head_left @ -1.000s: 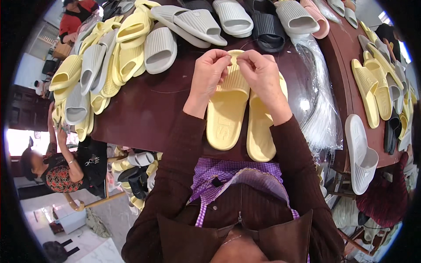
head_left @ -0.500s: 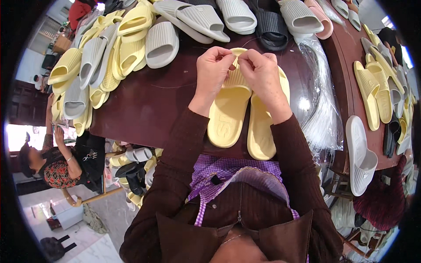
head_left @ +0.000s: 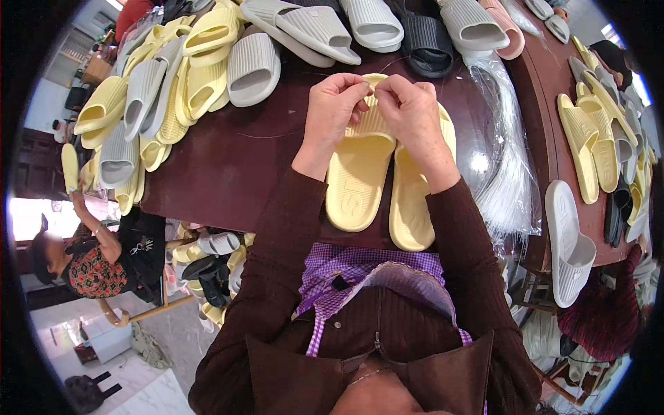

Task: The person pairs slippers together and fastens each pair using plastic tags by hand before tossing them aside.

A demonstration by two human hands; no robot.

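A pair of pale yellow slippers lies side by side in front of me, open heels toward me: the left slipper (head_left: 356,183) and the right slipper (head_left: 409,207). Over the toe end of the pair, my left hand (head_left: 333,114) is closed in a pinch, thumb against fingertips. Close beside it my right hand (head_left: 413,117) pinches too, covering part of the right slipper's strap. Whatever is between the fingertips is too small or hidden to make out. Just beyond the hands a thin strand curves over the table.
Grey, black and pink slippers line the far side of the dark red table (head_left: 228,173); yellow and grey ones pile up at left. Clear plastic strands (head_left: 508,166) lie at right in a bag. A grey slipper (head_left: 568,245) overhangs the right table's edge. A co-worker (head_left: 97,263) stands at left.
My left hand has shifted slightly left; both hands stay pinched over the toe end. At left, the co-worker's hand has moved, and a yellow slipper now shows upright beside it.
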